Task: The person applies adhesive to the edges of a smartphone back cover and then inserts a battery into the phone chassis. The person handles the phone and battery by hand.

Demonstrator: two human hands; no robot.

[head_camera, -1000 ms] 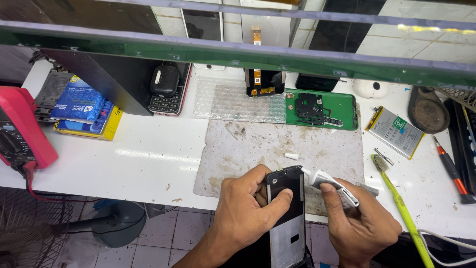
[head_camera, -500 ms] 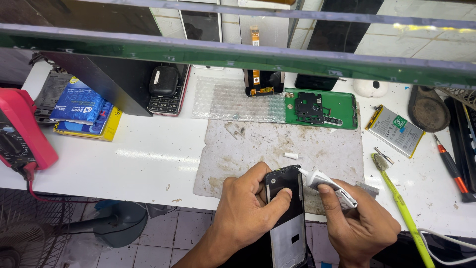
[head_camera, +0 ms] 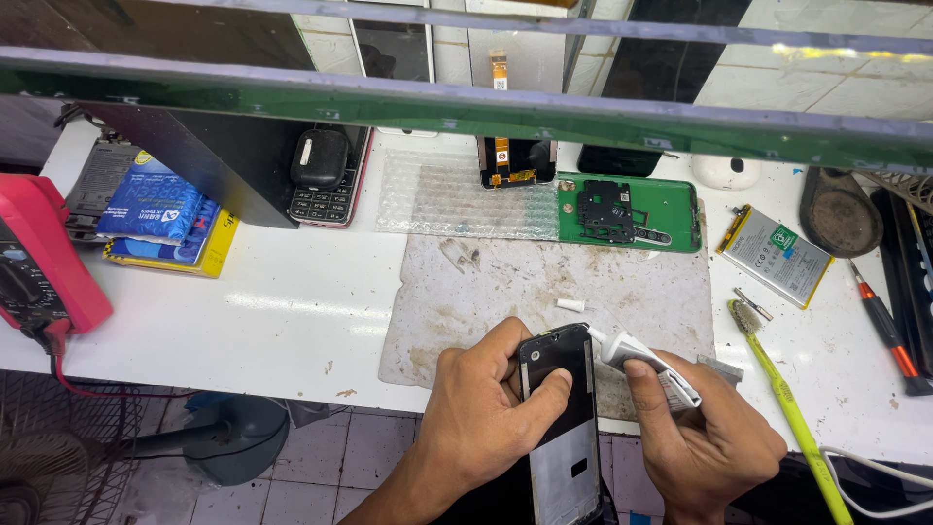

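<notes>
At the near edge of the desk (head_camera: 292,321), the left hand (head_camera: 481,418) has its grip closed around a dark phone frame (head_camera: 562,418), thumb pressed on its face. The frame's long axis runs roughly away from the person, its top end pointing toward the worn grey mat (head_camera: 544,282) and its lower end hanging off the desk. The right hand (head_camera: 705,442) pinches a small white glue tube (head_camera: 641,358), nozzle touching the frame's top right corner. Judging by that, gluing looks barely begun; no bead shows along the edges. The green back cover (head_camera: 671,209) and the battery (head_camera: 776,255) lie apart, unfitted.
</notes>
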